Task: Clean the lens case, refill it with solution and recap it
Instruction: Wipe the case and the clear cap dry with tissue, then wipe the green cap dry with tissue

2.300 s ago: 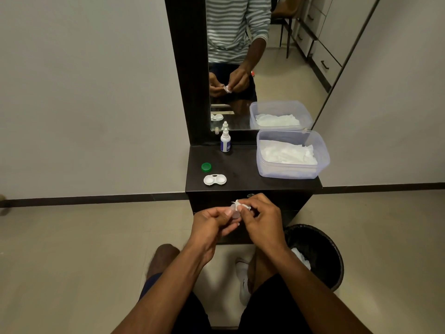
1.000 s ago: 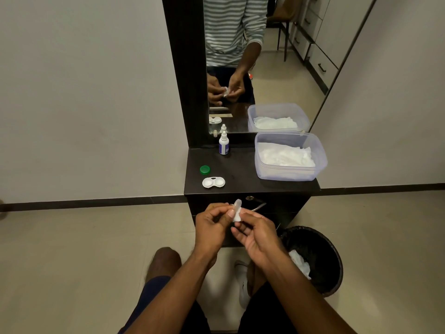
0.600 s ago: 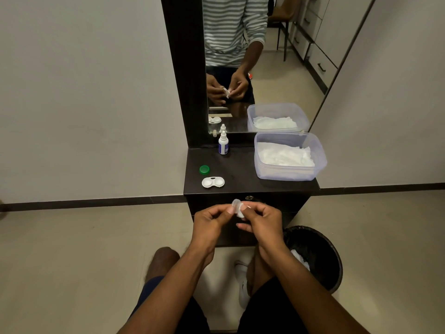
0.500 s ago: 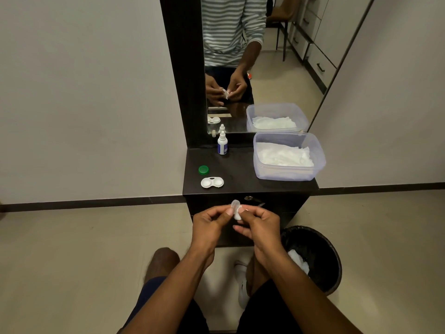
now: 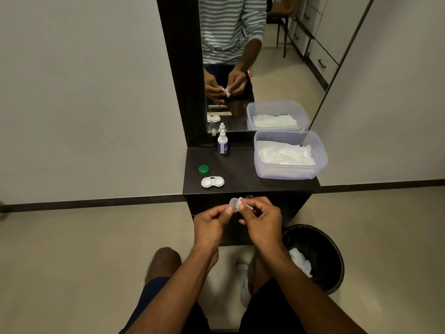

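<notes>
A: Where is the case [image 5: 212, 182] just now?

B: On the desk [image 5: 243, 174], near the front edge, both wells open and facing up. The green cap [image 5: 203, 169] lies just behind it. The other cap [image 5: 234, 203], the clear one, is up in the hands, in front of the desk edge.

A: And the grip?

B: The left hand [image 5: 212, 222] is pinched on the clear cap at its rim, thumb and forefinger together on it. The right hand [image 5: 261, 221] is closed on a small wad of tissue [image 5: 243, 206], pressed against the cap's mouth.

A: So this is the wiping step. How should it go?

B: I'd judge it best to keep the left pinch on the outside of the rim only, so the fingers stay off the inside. Push the tissue to the bottom and turn the cap, not just dab. The cap is small and slick, so a firm hold matters; the bin [image 5: 313, 259] sits right below to the right.

A: After that?

B: Likely drop the tissue in the bin, take a fresh one from the tub [image 5: 289, 174], and leave the bottle [image 5: 222, 143] until everything is dry.
</notes>
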